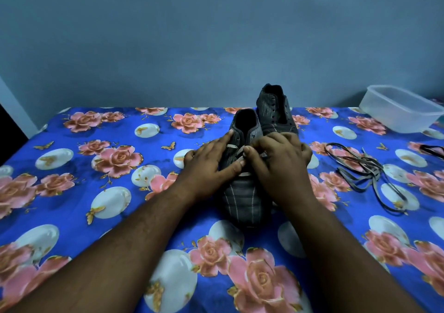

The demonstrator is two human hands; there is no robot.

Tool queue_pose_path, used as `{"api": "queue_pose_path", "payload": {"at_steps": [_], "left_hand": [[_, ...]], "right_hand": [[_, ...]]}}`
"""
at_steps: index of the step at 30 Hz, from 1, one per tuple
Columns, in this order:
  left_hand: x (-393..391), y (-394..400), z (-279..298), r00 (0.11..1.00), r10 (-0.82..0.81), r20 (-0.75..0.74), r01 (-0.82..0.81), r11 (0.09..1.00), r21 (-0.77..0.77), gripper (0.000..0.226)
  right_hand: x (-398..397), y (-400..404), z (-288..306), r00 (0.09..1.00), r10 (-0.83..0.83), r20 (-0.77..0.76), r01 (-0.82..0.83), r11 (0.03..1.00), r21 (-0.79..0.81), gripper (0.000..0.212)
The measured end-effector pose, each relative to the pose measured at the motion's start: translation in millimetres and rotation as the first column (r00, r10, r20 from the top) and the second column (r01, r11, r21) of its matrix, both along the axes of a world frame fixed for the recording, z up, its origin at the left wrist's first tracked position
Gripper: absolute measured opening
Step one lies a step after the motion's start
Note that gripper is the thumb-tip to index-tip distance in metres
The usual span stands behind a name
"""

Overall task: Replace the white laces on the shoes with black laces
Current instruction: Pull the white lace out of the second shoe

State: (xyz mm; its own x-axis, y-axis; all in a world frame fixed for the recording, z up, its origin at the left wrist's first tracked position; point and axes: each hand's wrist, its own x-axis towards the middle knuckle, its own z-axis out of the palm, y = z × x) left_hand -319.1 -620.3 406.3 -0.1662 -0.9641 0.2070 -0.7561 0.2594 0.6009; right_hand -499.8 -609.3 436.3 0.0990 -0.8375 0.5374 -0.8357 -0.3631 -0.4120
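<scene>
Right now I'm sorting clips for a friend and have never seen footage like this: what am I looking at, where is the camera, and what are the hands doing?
There is no machine here. A person wears one camera on the head, looking forward and down, so the two bare arms reach in from the bottom edge. A flowered blue cloth covers the surface. In the middle stands a dark shoe with a white lace threaded through it. The left hand rests on the shoe, and the fingers of the right hand pinch the lace. Behind it stands a second shoe that shows no lace. To the right lie loose dark laces, and farther back an empty clear plastic tub.
</scene>
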Motion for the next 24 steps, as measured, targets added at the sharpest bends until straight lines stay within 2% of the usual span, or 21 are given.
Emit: {"api": "queue_pose_path", "payload": {"at_steps": [4, 9, 13, 16, 19, 22, 23, 24], "left_hand": [[0.3, -1.3, -0.9, 1.0, 0.011, 0.009, -0.01, 1.0, -0.014, 0.087], [1.5, -0.6, -0.8, 1.0, -0.002, 0.016, 0.002, 1.0, -0.009, 0.092], [0.4, -0.2, -1.4, 1.0, 0.008, 0.001, -0.008, 1.0, -0.014, 0.086], [0.5, -1.5, -2.9, 1.0, 0.008, 0.011, -0.008, 1.0, -0.023, 0.084], [-0.1, -0.8, -1.9, 1.0, -0.002, 0.013, 0.003, 1.0, -0.029, 0.091], [-0.5, -1.1, -1.7, 1.0, -0.003, 0.017, 0.004, 0.999, -0.05, 0.092], [-0.4, -1.2, -2.3, 1.0, 0.002, 0.019, -0.001, 0.999, -0.045, 0.092], [-0.2, -1.7, -2.2, 0.999, 0.003, 0.032, -0.002, 0.999, -0.04, 0.093]], "right_hand": [[-4.7, -2.4, -1.5, 0.988, 0.11, 0.108, -0.115, 0.992, 0.045, 0.015], [-7.5, -2.1, -0.4, 0.999, 0.035, 0.004, -0.035, 0.997, 0.066, 0.03], [-7.7, -2.6, -0.5, 0.998, 0.03, -0.051, -0.027, 0.998, 0.054, 0.017], [-9.0, -4.4, -0.1, 0.985, 0.153, 0.082, -0.16, 0.984, 0.083, 0.01], [-11.2, -5.0, 3.8, 0.886, 0.3, 0.352, -0.336, 0.941, 0.042, 0.015], [-8.8, -3.0, 6.3, 0.644, 0.389, 0.659, -0.495, 0.868, -0.029, 0.015], [-8.5, -2.2, 7.3, 0.587, 0.389, 0.71, -0.509, 0.859, -0.05, 0.016], [-8.4, -1.7, 8.7, 0.568, 0.375, 0.732, -0.502, 0.863, -0.052, 0.016]]}}
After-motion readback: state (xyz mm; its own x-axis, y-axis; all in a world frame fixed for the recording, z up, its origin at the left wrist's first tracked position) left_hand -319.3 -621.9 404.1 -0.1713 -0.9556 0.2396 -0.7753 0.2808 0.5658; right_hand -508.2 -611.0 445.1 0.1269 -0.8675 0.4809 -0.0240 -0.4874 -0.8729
